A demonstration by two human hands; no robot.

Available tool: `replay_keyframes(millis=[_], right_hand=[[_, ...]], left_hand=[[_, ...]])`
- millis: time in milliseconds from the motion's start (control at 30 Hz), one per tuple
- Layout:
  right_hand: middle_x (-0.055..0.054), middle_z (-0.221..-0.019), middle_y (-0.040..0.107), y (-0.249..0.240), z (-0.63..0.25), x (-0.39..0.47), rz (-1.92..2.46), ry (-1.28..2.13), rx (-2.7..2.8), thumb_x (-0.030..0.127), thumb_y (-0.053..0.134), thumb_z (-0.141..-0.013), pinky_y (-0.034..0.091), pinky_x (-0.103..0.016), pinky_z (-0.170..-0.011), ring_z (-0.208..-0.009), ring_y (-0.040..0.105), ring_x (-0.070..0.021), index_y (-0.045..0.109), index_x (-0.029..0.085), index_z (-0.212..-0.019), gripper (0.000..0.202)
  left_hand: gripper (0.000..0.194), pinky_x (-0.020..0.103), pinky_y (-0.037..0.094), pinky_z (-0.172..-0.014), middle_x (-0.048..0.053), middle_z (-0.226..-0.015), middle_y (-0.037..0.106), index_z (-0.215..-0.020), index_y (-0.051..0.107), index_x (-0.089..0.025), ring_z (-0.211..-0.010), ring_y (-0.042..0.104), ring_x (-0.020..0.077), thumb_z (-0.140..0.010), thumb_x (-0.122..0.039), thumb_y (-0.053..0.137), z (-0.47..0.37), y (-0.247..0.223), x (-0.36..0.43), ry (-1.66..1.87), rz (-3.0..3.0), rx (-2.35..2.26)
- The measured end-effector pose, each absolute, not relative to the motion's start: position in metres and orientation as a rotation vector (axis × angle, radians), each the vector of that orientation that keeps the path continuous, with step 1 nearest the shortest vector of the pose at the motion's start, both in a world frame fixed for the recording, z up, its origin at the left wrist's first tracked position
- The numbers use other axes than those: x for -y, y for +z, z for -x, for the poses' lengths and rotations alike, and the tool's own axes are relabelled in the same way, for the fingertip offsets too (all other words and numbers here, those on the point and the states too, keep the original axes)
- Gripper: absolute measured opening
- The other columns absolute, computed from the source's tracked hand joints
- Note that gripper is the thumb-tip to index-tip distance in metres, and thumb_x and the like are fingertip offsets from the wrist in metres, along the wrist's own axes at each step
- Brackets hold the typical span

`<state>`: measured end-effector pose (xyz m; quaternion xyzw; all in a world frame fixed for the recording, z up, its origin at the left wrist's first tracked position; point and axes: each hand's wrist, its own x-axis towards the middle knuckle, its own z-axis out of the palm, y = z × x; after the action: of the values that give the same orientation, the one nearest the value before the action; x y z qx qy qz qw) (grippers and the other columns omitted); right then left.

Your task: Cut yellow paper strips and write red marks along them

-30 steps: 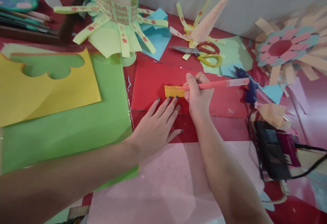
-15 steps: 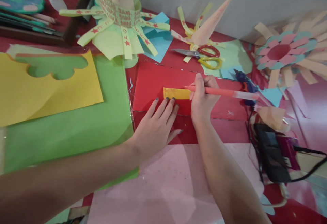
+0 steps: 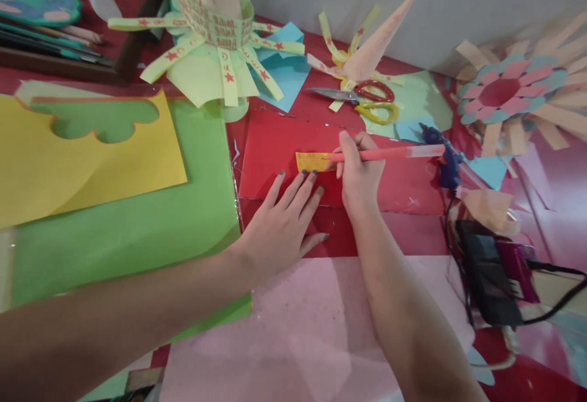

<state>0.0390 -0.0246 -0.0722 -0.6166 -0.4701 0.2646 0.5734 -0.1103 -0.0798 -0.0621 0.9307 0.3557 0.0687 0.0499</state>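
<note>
A small yellow paper strip (image 3: 312, 161) with faint red marks along its upper edge lies on a red sheet (image 3: 270, 145). My left hand (image 3: 287, 222) rests palm down with fingers spread, two fingertips at the strip's lower edge. In my right hand (image 3: 362, 176) a red felt-tip pen (image 3: 387, 154) is pinched between thumb and fingers, its tip on the strip. The strip's right end is hidden behind my right fingers.
Scissors (image 3: 355, 98) lie beyond the red sheet. A glue gun (image 3: 444, 157) with a cord is at the right, near a black device (image 3: 486, 274). Green sheets (image 3: 137, 231) and a cut yellow sheet (image 3: 119, 170) cover the left. Paper crafts (image 3: 220, 29) stand at the back.
My right hand and the pen have moved slightly left along the yellow strip. The strip has shifted and tilted a little. My left hand has stayed almost in place.
</note>
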Motion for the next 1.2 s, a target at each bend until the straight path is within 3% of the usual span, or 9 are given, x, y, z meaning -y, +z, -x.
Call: replay_keyframes(millis=[200,333,700,967,1200], right_hand=[[0.011,-0.038,0.028,-0.072,-0.039,0.024,1.443,0.653,1.11,0.03,0.053,-0.081,0.038,-0.02,-0.043,-0.037,0.045,-0.0064,0.033,0.022,-0.054,0.034],[0.01,-0.041,0.033,-0.071,-0.038,0.024,1.45,0.652,1.113,0.029,0.053,-0.081,0.037,-0.019,-0.042,-0.038,0.045,-0.0053,0.032,0.021,-0.054,0.035],[0.009,-0.046,0.039,-0.073,-0.039,0.025,1.479,0.626,1.163,0.033,0.052,-0.082,0.037,-0.018,-0.042,-0.039,0.046,-0.0036,0.032,0.021,-0.055,0.036],[0.009,-0.046,0.038,-0.069,-0.037,0.026,1.49,0.612,1.159,0.031,0.052,-0.082,0.036,-0.019,-0.042,-0.039,0.046,-0.004,0.03,0.021,-0.055,0.036],[0.009,-0.046,0.034,-0.06,-0.023,0.036,1.455,0.484,1.305,0.04,0.054,-0.08,0.036,-0.021,-0.046,-0.043,0.044,-0.0041,0.031,0.021,-0.054,0.039]], left_hand=[[0.058,0.042,0.037,-0.1,0.022,-0.137,0.043,-0.131,0.04,0.004,-0.124,0.043,0.0312,-0.092,-0.039,0.034,0.111,-0.061,0.089,0.184,-2.951,-1.295],[0.055,0.041,0.041,-0.096,0.023,-0.131,0.049,-0.129,0.043,0.005,-0.119,0.048,0.0312,-0.091,-0.036,0.037,0.111,-0.06,0.093,0.187,-3.034,-1.322],[0.054,0.041,0.043,-0.092,0.024,-0.139,0.039,-0.129,0.043,0.003,-0.118,0.048,0.0322,-0.091,-0.035,0.036,0.11,-0.059,0.091,0.137,-3.014,-1.314],[0.054,0.042,0.04,-0.095,0.025,-0.135,0.043,-0.129,0.042,0.005,-0.122,0.045,0.0325,-0.092,-0.033,0.034,0.111,-0.06,0.09,0.149,-3.002,-1.285],[0.052,0.041,0.042,-0.093,0.025,-0.133,0.046,-0.126,0.046,0.005,-0.12,0.047,0.0327,-0.091,-0.033,0.035,0.11,-0.059,0.09,0.131,-3.027,-1.284]])
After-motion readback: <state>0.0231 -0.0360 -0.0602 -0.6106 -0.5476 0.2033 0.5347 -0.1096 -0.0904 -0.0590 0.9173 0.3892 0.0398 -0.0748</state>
